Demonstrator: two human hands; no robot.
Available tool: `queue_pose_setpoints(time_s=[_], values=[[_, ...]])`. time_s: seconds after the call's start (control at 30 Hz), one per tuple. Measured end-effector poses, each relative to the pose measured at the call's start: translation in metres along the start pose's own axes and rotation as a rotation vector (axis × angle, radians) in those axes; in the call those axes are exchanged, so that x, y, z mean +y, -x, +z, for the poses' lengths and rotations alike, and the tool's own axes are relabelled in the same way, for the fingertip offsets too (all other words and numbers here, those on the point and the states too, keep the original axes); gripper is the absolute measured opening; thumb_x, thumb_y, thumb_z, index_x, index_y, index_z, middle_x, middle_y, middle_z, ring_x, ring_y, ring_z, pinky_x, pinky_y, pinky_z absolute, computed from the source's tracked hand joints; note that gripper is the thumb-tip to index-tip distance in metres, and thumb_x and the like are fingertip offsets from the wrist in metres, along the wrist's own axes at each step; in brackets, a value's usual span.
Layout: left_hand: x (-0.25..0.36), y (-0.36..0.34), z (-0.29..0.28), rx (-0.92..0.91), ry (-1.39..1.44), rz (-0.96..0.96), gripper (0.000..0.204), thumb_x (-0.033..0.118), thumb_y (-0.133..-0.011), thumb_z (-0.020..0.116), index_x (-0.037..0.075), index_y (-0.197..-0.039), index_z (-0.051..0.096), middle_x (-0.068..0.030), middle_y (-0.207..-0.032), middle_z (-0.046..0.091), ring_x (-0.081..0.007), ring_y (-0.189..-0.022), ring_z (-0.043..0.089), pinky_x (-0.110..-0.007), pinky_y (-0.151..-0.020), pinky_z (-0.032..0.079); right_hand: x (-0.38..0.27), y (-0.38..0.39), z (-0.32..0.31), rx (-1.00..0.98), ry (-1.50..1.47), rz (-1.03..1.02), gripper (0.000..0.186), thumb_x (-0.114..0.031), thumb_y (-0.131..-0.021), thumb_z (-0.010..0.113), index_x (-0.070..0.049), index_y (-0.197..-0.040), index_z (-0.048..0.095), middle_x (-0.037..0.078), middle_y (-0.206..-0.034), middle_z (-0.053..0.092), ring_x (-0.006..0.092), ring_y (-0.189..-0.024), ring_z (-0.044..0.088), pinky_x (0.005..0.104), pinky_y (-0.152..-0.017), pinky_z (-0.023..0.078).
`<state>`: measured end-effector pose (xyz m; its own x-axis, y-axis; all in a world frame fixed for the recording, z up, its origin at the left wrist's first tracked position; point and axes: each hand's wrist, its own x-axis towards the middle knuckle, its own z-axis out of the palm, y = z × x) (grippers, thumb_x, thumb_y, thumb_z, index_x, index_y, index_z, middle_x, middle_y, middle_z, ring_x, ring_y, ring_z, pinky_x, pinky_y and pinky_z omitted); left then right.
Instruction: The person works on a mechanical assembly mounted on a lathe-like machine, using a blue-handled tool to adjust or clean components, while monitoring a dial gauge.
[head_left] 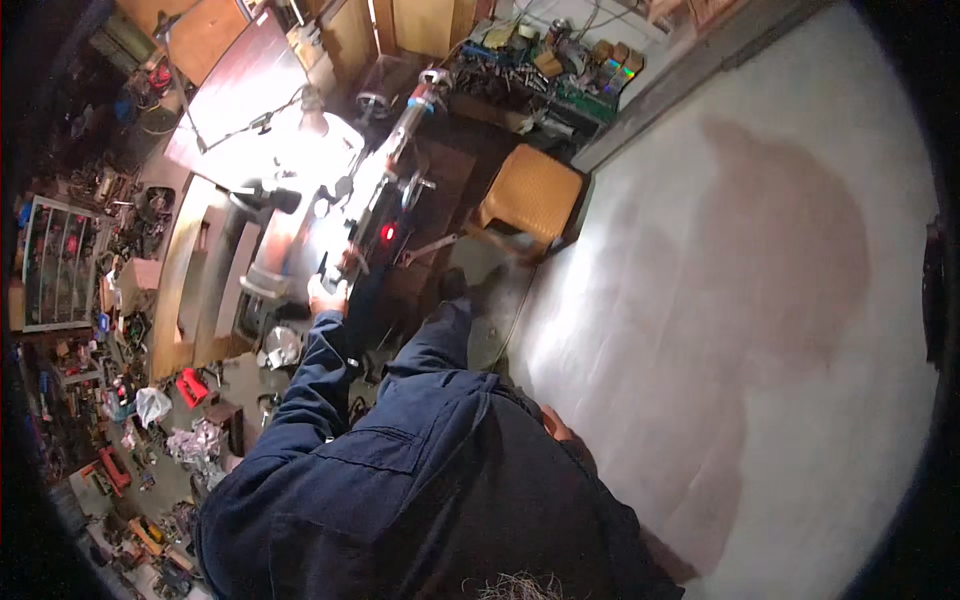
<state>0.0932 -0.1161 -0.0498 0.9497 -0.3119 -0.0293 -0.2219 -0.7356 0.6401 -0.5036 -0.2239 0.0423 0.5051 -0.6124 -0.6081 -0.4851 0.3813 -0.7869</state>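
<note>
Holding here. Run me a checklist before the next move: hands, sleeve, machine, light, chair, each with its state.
1. Left hand grip identified: cannot tell; it is at the metal machine, but what its fingers hold is unclear.
2. Right hand away from the machine: ok; it is low by the person's right side, partly hidden.
3. Left sleeve clear of the machine: cannot tell from this angle.
4. Machine stopped: cannot tell; a red light glows on it.
5. Lighting even: not ok; white glare washes out part of the machine.
6. Chair apart from both hands: ok.
</note>
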Motion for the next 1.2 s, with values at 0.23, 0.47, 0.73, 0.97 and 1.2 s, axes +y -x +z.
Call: queue_pose_setpoints(time_s=[0.23,0.47,0.73,0.97,1.2], values=[[0.059,-0.046,0.056,-0.412,-0.159,-0.328,0.064,0.042,-0.083,0.069,0.007,-0.132,0.048,-0.0241,-0.119,0.062,-0.0389,-0.111,0.059,-0.042,-0.096,0.046,-0.234,-0.182,-0.035,-0.323,1.004,-0.087,0.023,-0.014,-0.093,0.048,0.004,-0.101,0.06,0.025,-0.108,0.058,0.046,-0.103,0.055,0.0474,-0.09,0.045],[0.029,-0.044,0.076,-0.331,-0.29,-0.463,0.061,0.036,-0.086,0.067,0.015,-0.138,0.045,-0.0234,-0.117,0.063,-0.0376,-0.108,0.062,-0.041,-0.094,0.047,-0.474,-0.315,-0.02,-0.465,0.894,-0.408,0.022,-0.017,-0.086,0.062,0.002,-0.096,0.065,0.019,-0.094,0.067,0.033,-0.085,0.064,0.0389,-0.078,0.05],[0.067,-0.029,0.073,-0.25,0.163,-0.654,0.069,0.011,-0.078,0.073,0.005,-0.139,0.041,-0.0313,-0.135,0.047,-0.0399,-0.121,0.054,-0.038,-0.103,0.041,-0.622,-0.604,0.058,-0.306,0.982,-0.659,0.024,-0.016,-0.095,0.051,-0.004,-0.11,0.066,0.017,-0.107,0.066,0.0331,-0.096,0.064,0.0424,-0.086,0.05],[0.002,0.031,0.117,0.532,1.298,-0.85,0.054,0.01,-0.095,0.055,-0.001,-0.145,0.036,-0.0155,-0.142,0.048,-0.0297,-0.136,0.039,-0.039,-0.115,0.028,-0.598,-0.803,0.133,-0.645,1.306,-1.219,0.024,-0.01,-0.09,0.056,-0.004,-0.11,0.068,0.014,-0.114,0.064,0.0337,-0.105,0.06,0.0407,-0.092,0.048],[0.082,-0.025,0.121,0.552,-0.501,-0.25,0.024,0.008,-0.085,0.054,0.002,-0.105,0.067,-0.0187,-0.128,0.059,-0.0381,-0.122,0.052,-0.046,-0.107,0.038,-0.567,-0.883,0.117,-0.905,1.084,-0.915,0.019,-0.004,-0.081,0.056,0.003,-0.096,0.066,0.011,-0.095,0.059,0.0233,-0.091,0.06,0.0319,-0.08,0.047]])
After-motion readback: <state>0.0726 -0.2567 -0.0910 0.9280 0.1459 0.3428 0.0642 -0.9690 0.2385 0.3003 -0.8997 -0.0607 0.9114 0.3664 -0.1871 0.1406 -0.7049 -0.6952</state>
